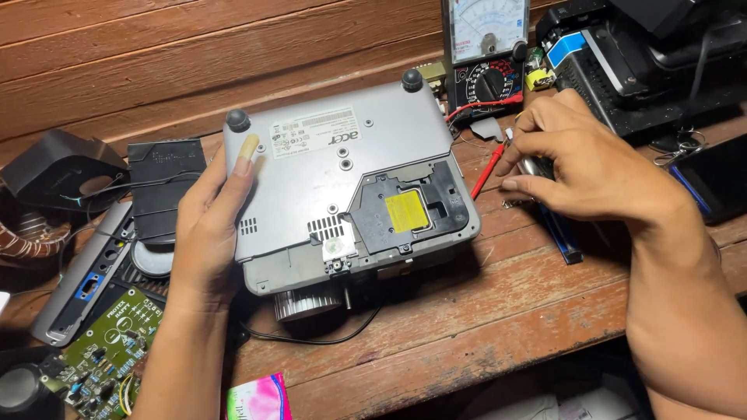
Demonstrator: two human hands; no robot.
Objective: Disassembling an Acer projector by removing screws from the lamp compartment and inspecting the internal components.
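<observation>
A grey projector (311,179) lies upside down on the wooden bench, lens (306,305) toward me, with a black hatch and yellow label (407,211) on its underside. My left hand (206,225) grips its left edge, thumb on top near a black rubber foot (237,120). To the right of the projector, my right hand (580,159) is curled around a small silvery tool (531,166) beside a red probe (488,171); what the tool is stays partly hidden.
An analog multimeter (484,54) leans against the wooden wall behind. Black equipment (646,62) sits at the far right, a dark phone-like slab (720,179) beside it. At left lie a green circuit board (105,350), a grey casing (82,280) and black plastic parts (163,175).
</observation>
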